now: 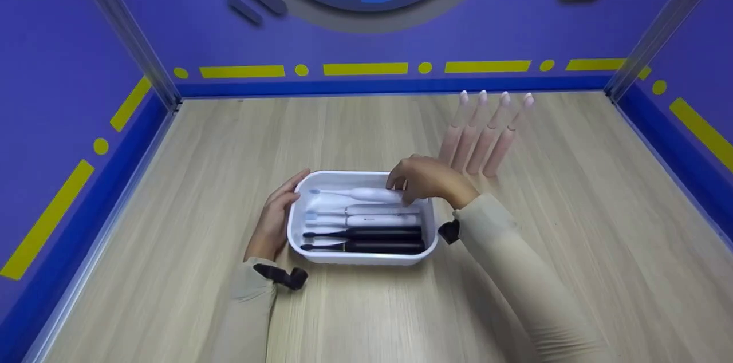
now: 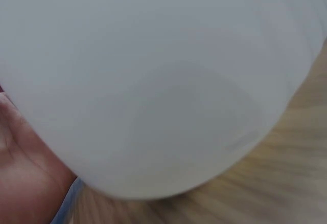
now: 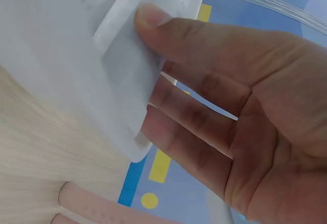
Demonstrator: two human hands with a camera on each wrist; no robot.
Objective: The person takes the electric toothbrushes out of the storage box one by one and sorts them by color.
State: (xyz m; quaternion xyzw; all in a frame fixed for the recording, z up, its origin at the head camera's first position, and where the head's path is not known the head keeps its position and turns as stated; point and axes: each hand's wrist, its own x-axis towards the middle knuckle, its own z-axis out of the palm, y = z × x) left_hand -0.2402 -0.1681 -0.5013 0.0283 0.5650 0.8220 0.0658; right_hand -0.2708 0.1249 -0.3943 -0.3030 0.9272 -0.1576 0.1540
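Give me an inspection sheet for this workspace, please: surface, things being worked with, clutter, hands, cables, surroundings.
Surface: wood-look table, dry-looking.
Work things: white tray holding white toothbrushes and two black toothbrushes; four pink toothbrushes stand in a row beyond its right side.
Clutter: nothing seen.
Hands: left hand against the tray's left end; right hand over its back right corner, grip unclear.
Cables: nothing seen.
Surroundings: blue walls with yellow markings, metal corner posts.

Room lies beyond the tray point(image 1: 366, 259), pink toothbrushes point(image 1: 482, 150) blocking the right.
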